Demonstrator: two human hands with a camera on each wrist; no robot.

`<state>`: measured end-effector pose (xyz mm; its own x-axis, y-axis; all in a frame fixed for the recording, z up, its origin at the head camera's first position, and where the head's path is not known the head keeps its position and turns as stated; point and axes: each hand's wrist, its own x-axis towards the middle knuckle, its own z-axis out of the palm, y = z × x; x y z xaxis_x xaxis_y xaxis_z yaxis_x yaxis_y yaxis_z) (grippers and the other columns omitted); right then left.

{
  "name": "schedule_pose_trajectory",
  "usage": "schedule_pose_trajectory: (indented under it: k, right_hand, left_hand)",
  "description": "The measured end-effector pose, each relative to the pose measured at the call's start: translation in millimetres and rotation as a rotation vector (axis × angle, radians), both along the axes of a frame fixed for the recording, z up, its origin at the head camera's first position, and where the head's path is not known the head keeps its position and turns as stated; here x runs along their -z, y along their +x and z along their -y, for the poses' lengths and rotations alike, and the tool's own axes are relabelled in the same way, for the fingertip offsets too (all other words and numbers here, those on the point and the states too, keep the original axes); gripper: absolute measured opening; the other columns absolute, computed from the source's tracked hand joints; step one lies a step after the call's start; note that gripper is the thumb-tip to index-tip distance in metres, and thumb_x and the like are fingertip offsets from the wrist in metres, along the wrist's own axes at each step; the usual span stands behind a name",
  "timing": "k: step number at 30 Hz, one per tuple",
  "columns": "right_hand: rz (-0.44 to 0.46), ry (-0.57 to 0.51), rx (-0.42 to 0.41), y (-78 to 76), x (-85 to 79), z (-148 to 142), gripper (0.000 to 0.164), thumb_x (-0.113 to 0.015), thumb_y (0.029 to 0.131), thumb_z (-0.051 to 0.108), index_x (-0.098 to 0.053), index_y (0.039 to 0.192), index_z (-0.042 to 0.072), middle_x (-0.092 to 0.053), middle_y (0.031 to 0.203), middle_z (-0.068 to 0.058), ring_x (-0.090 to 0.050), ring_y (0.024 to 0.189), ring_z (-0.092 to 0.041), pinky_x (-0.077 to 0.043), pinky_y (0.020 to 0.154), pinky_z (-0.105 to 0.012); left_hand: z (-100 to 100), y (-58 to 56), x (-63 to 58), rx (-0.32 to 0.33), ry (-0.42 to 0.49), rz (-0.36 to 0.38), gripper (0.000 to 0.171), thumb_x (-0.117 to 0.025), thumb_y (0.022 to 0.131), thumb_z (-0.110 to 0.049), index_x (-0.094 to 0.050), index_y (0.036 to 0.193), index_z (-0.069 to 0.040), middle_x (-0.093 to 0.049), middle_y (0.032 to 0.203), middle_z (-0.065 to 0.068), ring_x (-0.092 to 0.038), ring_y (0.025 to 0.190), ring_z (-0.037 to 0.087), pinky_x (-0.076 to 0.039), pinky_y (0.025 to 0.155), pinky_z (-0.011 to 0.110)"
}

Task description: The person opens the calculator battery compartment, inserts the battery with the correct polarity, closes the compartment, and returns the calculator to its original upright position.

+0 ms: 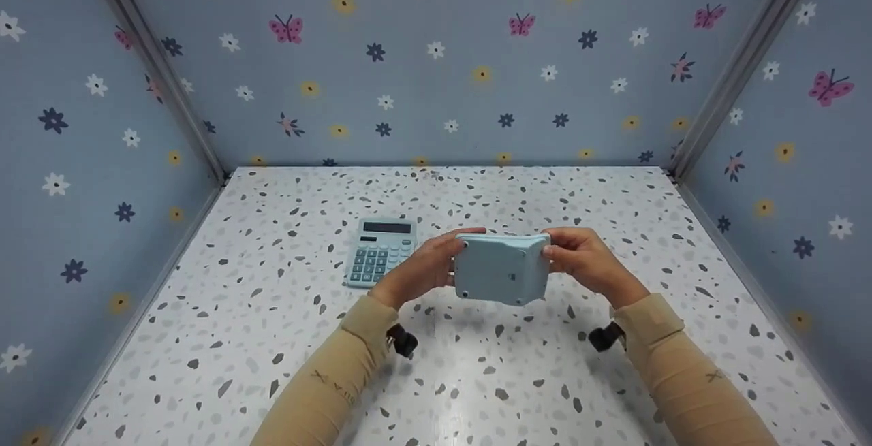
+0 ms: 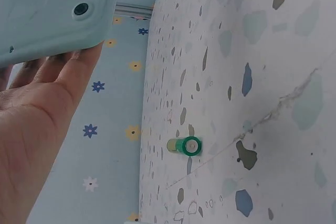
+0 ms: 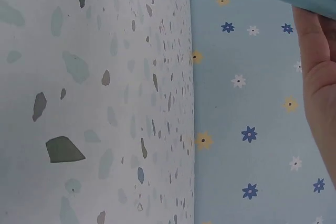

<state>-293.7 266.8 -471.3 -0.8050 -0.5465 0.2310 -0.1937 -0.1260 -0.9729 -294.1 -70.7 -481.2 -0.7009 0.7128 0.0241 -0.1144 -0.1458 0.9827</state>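
Both hands hold a pale blue calculator (image 1: 501, 269) above the table, its underside with small round feet facing the head camera. The left hand (image 1: 426, 262) grips its left edge, with fingers behind it; in the left wrist view those fingers go under the casing (image 2: 58, 14). At the right edge, the right hand (image 1: 589, 259) pinches it between thumb and fingers. Another pale blue calculator (image 1: 381, 252) lies keys up on the table, partly covered by the left hand. A green battery (image 2: 184, 146) lies on the table in the left wrist view.
The white speckled table (image 1: 272, 364) meets a blue flowered wall (image 1: 436, 92) at the back, with more such walls at left and right. Grey metal posts (image 1: 742, 65) stand at the back corners. A dark wrist camera (image 1: 402, 342) sits at each sleeve cuff.
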Motion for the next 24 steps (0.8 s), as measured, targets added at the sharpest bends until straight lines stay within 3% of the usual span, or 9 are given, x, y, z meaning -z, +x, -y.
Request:
schedule_pose_trajectory:
  k: [4, 8, 12, 17, 24]
  right_hand:
    - [0.037, 0.002, 0.027, -0.3, 0.5, 3.4, 0.035, -0.058, 0.108, -0.003, -0.081, 0.121, 0.020, -0.080, 0.116, 0.005, -0.076, 0.106, -0.011, -0.067, 0.089, -0.036]
    - [0.083, 0.003, 0.050, 0.0, -0.1, 7.9, 0.032, -0.057, 0.110, 0.000, -0.080, 0.120, 0.020, -0.080, 0.114, 0.004, -0.076, 0.102, -0.011, -0.067, 0.086, -0.036]
    - [0.126, -0.012, 0.071, -0.1, -0.9, 12.6, 0.029, -0.057, 0.110, 0.002, -0.080, 0.116, 0.019, -0.081, 0.110, 0.004, -0.077, 0.098, -0.011, -0.068, 0.084, -0.036]
    - [0.174, -0.022, 0.107, -0.1, -0.4, 16.9, 0.028, -0.057, 0.110, 0.002, -0.079, 0.115, 0.019, -0.081, 0.107, 0.004, -0.076, 0.095, -0.010, -0.067, 0.081, -0.033]
    - [0.277, 0.036, 0.244, 2.4, -2.8, 25.8, 0.019, -0.062, 0.110, 0.008, -0.078, 0.114, 0.017, -0.079, 0.109, 0.002, -0.074, 0.095, -0.012, -0.066, 0.083, -0.034]
  left_hand:
    - [-2.5, 2.7, 0.7, -0.026, -0.037, -0.057, 0.074, -0.073, 0.104, -0.030, -0.039, 0.169, -0.017, -0.056, 0.157, 0.013, -0.060, 0.139, 0.031, -0.057, 0.107, 0.056]
    - [-5.1, 4.3, 2.5, -0.059, -0.050, -0.061, 0.070, -0.070, 0.102, -0.011, -0.043, 0.166, -0.019, -0.062, 0.148, 0.014, -0.066, 0.129, 0.032, -0.063, 0.097, 0.055]
    - [-5.8, 5.7, 3.8, -0.066, -0.019, -0.046, 0.067, -0.066, 0.104, -0.006, -0.042, 0.165, -0.016, -0.066, 0.140, 0.012, -0.070, 0.122, 0.031, -0.066, 0.091, 0.051]
    - [-6.0, 7.0, 4.4, -0.064, 0.027, -0.021, 0.066, -0.062, 0.106, -0.002, -0.039, 0.166, -0.015, -0.066, 0.139, 0.009, -0.071, 0.121, 0.028, -0.065, 0.093, 0.050]
    - [-6.8, 6.9, 6.5, -0.101, 0.047, 0.010, 0.063, -0.061, 0.105, -0.002, -0.041, 0.164, -0.014, -0.065, 0.143, 0.010, -0.071, 0.122, 0.028, -0.065, 0.094, 0.051]
